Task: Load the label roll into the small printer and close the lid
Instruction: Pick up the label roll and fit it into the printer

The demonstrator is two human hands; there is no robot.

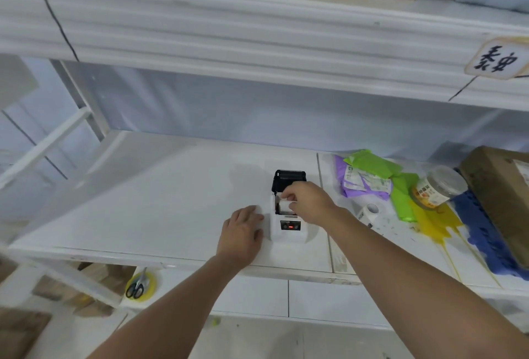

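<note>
A small white printer [289, 234] stands on the white shelf [160, 204], its black lid [288, 180] tilted open toward the back and a red light on its front panel. My right hand [307, 200] is over the open bay, fingers pinched on a white label roll [285, 206] that sits in the bay opening. My left hand [243, 231] lies flat against the printer's left side, fingers together. Another white roll [371, 211] lies on the shelf to the right of the printer.
Right of the printer lie purple and green bags [372, 178], a clear jar [438, 188] on its side, yellow and blue bags, and a cardboard box [498, 195]. An upper shelf [229, 32] overhangs. Scissors [137, 287] rest on a lower level at left.
</note>
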